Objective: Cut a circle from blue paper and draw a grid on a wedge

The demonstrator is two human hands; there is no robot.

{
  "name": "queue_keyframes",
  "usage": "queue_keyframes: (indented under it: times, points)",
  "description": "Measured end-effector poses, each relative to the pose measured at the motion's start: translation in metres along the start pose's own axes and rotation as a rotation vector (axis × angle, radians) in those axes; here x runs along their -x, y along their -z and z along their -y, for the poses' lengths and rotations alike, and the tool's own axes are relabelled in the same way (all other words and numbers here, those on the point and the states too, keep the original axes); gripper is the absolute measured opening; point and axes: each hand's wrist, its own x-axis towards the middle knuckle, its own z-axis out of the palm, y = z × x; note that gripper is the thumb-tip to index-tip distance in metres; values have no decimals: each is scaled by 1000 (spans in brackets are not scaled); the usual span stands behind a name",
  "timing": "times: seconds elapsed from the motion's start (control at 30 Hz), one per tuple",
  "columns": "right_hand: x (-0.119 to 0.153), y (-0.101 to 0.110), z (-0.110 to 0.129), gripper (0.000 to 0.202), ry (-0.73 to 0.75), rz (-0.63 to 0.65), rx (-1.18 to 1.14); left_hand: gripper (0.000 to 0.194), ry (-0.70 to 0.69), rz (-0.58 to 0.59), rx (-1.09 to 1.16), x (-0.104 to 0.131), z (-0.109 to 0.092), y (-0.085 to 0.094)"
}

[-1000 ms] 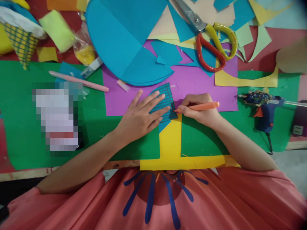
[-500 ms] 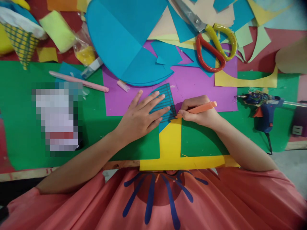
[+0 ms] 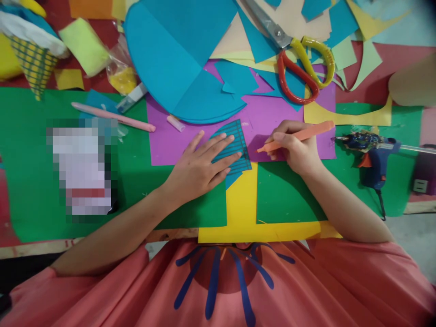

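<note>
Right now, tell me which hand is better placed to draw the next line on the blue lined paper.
Right. The right hand already grips the orange marker, tip beside the blue lined paper. The left hand lies flat on that paper, pinning it.

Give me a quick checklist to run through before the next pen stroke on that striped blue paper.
1. Lined blue paper pinned flat: ok, left hand lies spread on it.
2. Orange pen gripped: ok, right hand holds it.
3. Pen tip on the paper: not ok, it sits to the paper's right, over the purple sheet.
4. Fingers clear of the paper's right edge: ok, fingertips stop short of it.
5. Glue gun clear of the right arm: ok, it lies apart.
6. Pen has ink: cannot tell.
</note>
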Motion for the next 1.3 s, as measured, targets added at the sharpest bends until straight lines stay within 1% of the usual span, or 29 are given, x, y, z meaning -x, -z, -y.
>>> queue_keyframes:
  times: [0.1,0.2,0.27,0.47,0.8,1.0,1.3]
  points:
    - [0,0,-3,33,8,-4,-28,37,-76,-14,-20,0,0,0]
    - [1,-1,-3,29,49,2,-7,39,-164,-3,-92,1,-3,1]
    - [1,-1,-1,27,67,3,24,41,-187,1,-110,1,-5,3]
    - [1,-4,4,24,68,11,120,44,-148,49,-25,2,-10,4]
    - [1,-7,2,14,129,2,220,44,-130,44,-10,1,-8,4]
    - [1,-8,2,14,130,2,259,44,-133,56,-18,1,-8,4]
    - [0,-8,0,10,168,11,273,42,-168,6,-38,0,-8,3]
